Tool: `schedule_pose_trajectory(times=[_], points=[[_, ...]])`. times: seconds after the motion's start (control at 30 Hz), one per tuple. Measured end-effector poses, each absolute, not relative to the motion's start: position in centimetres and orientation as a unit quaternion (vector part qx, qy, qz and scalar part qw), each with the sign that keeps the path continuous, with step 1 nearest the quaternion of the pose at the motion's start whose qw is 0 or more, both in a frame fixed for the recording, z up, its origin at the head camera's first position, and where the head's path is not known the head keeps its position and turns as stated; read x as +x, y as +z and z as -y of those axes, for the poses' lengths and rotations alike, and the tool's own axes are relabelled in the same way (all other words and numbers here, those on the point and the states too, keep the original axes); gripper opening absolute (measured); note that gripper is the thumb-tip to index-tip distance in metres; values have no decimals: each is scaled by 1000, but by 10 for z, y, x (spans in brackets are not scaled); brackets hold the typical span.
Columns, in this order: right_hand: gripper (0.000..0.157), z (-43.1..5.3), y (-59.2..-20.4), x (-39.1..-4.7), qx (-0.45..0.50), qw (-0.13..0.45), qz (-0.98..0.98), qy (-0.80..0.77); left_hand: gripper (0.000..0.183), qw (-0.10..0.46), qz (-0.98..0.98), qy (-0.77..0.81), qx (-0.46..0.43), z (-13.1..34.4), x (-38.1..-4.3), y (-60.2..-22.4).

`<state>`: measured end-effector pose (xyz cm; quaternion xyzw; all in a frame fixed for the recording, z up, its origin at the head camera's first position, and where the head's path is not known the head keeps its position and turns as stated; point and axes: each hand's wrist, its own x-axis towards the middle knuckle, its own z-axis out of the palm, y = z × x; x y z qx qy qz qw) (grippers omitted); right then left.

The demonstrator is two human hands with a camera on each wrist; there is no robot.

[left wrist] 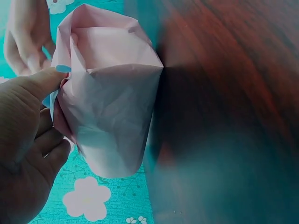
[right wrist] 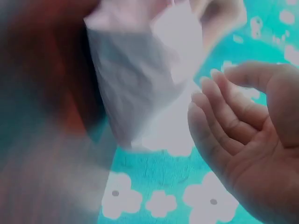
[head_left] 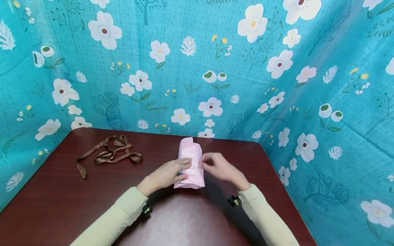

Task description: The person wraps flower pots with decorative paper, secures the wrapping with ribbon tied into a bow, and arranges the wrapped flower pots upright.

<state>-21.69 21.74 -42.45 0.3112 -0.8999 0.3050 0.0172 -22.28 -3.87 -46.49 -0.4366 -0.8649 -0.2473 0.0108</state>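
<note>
A pink paper-wrapped package lies lengthwise on the table, with folded paper at its near end. In the left wrist view this package shows creased sides and a tucked end fold. My left hand rests across its upper left side, fingers extended on the paper and thumb apart from them. A small light blue patch shows at the left thumb's tip. My right hand is beside the package's right edge, thumb and index fingertip close together. In the right wrist view, its loosely curled fingers hold nothing visible.
A brown ribbon lies in loose loops on the left back of the dark red-brown table. Blue floral cloth hangs behind the table and along both sides.
</note>
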Motion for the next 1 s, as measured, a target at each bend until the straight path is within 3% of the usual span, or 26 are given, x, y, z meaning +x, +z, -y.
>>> schedule_pose_trajectory(times=[0.17,0.3,0.4,0.57,1.0], points=[[18,-218,-426,-265,260,42,910,321,53,6,860,-251,-444,39,-225,-467],[26,-214,-430,-295,239,10,915,324,48,12,855,-249,-455,40,-225,-469],[24,-211,-433,-310,242,-22,913,329,46,23,852,-245,-462,40,-226,-471],[16,-211,-436,-328,270,-52,897,345,46,29,850,-242,-467,39,-228,-472],[17,-209,-446,-354,248,-125,884,376,47,6,845,-265,-464,39,-229,-470]])
